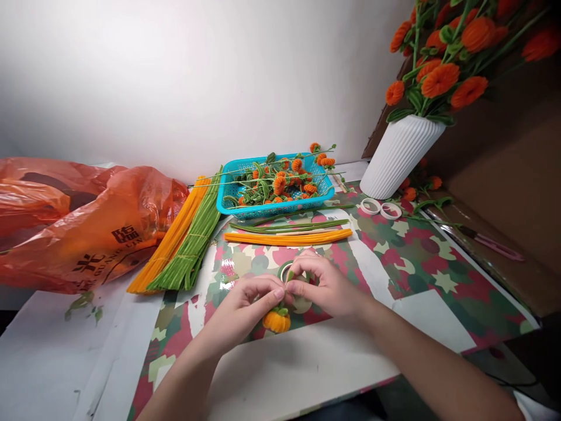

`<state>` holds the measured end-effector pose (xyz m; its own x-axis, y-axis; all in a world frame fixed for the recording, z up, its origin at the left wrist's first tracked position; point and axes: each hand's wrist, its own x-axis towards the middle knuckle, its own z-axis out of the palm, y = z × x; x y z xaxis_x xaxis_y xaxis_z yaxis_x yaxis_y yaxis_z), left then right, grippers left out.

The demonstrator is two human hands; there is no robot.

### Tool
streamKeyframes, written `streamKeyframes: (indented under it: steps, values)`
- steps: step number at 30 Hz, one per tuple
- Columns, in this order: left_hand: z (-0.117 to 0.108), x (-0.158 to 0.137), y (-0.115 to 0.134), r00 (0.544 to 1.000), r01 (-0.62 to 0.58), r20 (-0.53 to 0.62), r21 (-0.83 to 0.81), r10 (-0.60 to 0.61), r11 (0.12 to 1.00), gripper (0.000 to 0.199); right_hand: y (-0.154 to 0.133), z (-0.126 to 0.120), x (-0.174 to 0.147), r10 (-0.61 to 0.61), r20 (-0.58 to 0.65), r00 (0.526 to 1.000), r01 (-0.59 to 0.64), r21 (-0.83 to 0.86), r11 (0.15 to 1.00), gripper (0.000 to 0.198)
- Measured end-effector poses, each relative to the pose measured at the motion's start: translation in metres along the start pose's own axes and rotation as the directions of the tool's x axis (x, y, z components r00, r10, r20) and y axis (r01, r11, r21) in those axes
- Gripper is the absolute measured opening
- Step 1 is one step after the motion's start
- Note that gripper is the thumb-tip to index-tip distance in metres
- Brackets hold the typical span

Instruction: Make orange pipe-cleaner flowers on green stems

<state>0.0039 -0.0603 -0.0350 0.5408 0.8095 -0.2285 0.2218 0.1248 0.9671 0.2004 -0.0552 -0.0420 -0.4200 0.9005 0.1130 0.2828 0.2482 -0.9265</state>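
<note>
Fingers of the left hand (252,297) pinch together in the head view, gripping a round, ribbed, yellow-orange fuzzy flower (277,322) near its green top; the bloom hangs just below the fingertips, above a camouflage-patterned sheet (407,272); the right hand (328,286) meets the left, its thumb and forefinger closed on a small fuzzy green piece (290,276); a pale, ring-shaped tape roll (286,271) lies partly hidden behind; farther back, straight orange fuzzy stems (287,237) lie before a turquoise plastic mesh basket (276,210) holding orange flowers (279,185).
</note>
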Motion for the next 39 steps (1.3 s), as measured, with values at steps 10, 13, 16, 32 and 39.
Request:
streamKeyframes:
  steps: [10, 13, 16, 32, 39]
  values:
    - [0.006, 0.002, -0.004, 0.974, 0.048, -0.221, 0.005, -0.046, 0.999, 0.021, 0.001, 0.004, 0.000, 0.061, -0.144, 0.988, -0.072, -0.071, 0.995, 0.005]
    - [0.001, 0.001, -0.001, 0.997, 0.076, -0.015, -0.158, -0.079, 0.984, 0.025, -0.001, -0.002, 0.000, -0.008, -0.042, 0.999, 0.007, -0.022, 1.000, 0.009]
    - [0.000, 0.001, 0.001, 0.989, 0.127, 0.108, -0.262, -0.102, 0.957, 0.029, -0.003, -0.006, 0.000, -0.029, 0.021, 0.999, 0.029, 0.021, 0.999, 0.007]
    - [0.000, -0.001, 0.005, 0.991, 0.117, -0.043, -0.197, -0.127, 0.973, 0.029, -0.001, -0.008, 0.002, -0.088, 0.009, 0.996, 0.089, -0.123, 0.988, 0.008]
    - [0.002, -0.001, -0.001, 0.954, 0.297, 0.177, -0.479, -0.241, 0.826, 0.030, -0.001, -0.008, -0.001, -0.173, -0.010, 0.985, 0.173, -0.021, 0.985, 0.010]
